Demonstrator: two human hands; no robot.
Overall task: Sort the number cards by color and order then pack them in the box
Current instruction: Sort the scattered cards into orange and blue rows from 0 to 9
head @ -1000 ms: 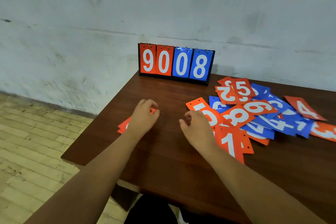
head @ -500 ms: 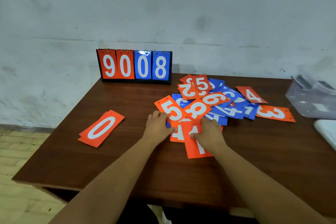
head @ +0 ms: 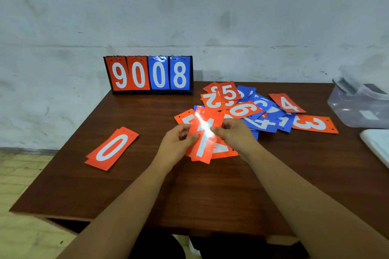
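Brown wooden table (head: 210,195) stood against a pale wall, with most cards lying unsorted in a mixed orange-and-blue pile (head: 259,111). The clear box (head: 357,111) at the right edge seemingly held no cards yet. Two orange 0 cards (head: 112,148) lay set aside at left. The left hand (head: 174,147) and right hand (head: 235,136) each kept a pinching grip on an orange 1 card (head: 203,143) above the pile's near edge.

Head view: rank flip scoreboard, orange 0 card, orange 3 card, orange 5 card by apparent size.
1. flip scoreboard, largest.
2. orange 0 card and orange 3 card: look alike, unranked; the 0 lies nearer the camera.
3. orange 5 card, smallest, farther back.
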